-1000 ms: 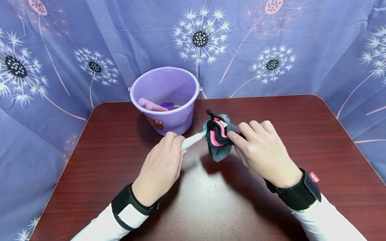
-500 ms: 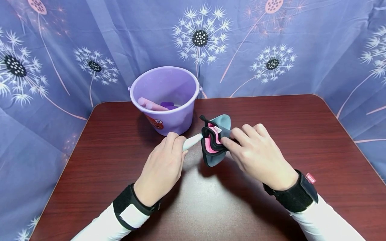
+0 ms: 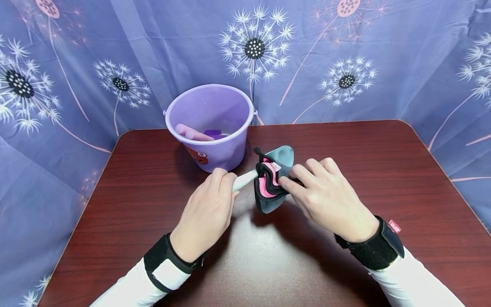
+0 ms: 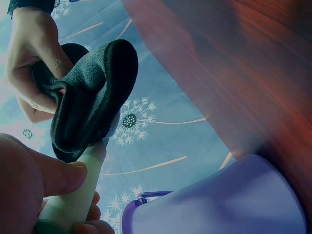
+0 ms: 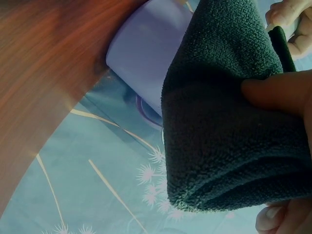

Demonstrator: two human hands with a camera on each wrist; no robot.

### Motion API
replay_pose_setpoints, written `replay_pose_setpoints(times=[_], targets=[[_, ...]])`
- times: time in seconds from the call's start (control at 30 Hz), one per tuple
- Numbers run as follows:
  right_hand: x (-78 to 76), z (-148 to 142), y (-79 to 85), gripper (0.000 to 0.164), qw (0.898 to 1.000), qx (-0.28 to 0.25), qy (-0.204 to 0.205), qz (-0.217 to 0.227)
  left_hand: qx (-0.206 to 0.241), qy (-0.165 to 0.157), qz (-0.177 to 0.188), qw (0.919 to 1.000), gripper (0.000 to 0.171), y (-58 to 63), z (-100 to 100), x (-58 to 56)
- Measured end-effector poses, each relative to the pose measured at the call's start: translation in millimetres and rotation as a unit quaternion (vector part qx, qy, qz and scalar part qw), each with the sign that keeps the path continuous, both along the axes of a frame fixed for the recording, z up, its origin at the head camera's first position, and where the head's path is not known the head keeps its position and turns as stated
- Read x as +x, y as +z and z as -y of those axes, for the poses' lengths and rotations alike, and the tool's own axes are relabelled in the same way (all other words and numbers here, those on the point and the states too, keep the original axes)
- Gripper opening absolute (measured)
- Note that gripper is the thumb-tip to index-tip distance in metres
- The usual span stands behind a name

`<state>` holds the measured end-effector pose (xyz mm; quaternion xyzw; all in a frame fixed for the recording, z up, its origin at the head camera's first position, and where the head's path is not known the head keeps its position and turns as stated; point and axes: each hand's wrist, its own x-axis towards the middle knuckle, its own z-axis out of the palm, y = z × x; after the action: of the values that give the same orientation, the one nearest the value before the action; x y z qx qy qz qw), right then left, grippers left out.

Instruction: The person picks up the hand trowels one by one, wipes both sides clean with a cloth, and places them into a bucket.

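Note:
In the head view my left hand (image 3: 205, 213) grips the white handle (image 3: 244, 180) of a tool. A folded cloth (image 3: 285, 155), grey-teal outside and pink inside with black edging, covers the tool's head, so its kind cannot be told. My right hand (image 3: 327, 198) pinches the cloth around that head, above the table. The left wrist view shows the thumb (image 4: 63, 175) along the pale handle (image 4: 73, 200), with the dark cloth (image 4: 92, 92) at its far end. Up close in the right wrist view, my thumb presses on the fuzzy cloth (image 5: 219, 112).
A purple bucket (image 3: 230, 153) stands on the dark red wooden table (image 3: 145, 192), behind my left hand. Pink rods (image 3: 194, 135) and a darker purple piece (image 3: 212, 133) lie inside it. A blue curtain (image 3: 184, 47) with dandelion prints hangs around the table.
My right hand has drawn the cloth slightly left and towards me, farther over the tool's head, hiding the light blue neck seen before. My left hand has hardly moved.

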<state>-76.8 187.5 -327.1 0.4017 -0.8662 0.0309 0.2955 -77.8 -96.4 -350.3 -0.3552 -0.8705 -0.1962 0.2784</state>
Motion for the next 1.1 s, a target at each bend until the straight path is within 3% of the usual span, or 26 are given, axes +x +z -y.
replay_pose_setpoints(times=[0.27,0.63,0.87,1.1], targets=[[-0.2,6.5,2.8,0.026,0.997,-0.045,0.039,-0.054,0.005,0.023,0.051,0.9984,0.027,2.8,1.1,1.4],[1.3,8.0,8.0,0.024,0.990,-0.060,0.073,-0.108,0.069,0.025,0.117,0.9905,0.023,4.7,2.6,2.2],[0.1,6.9,7.4,0.019,0.981,-0.079,0.104,-0.146,0.099,0.027,0.198,0.9748,0.018,6.1,4.8,1.3],[-0.2,5.5,7.9,0.019,0.978,-0.084,0.115,-0.154,0.128,-0.012,0.270,0.9542,0.011,9.1,7.7,-1.8]])
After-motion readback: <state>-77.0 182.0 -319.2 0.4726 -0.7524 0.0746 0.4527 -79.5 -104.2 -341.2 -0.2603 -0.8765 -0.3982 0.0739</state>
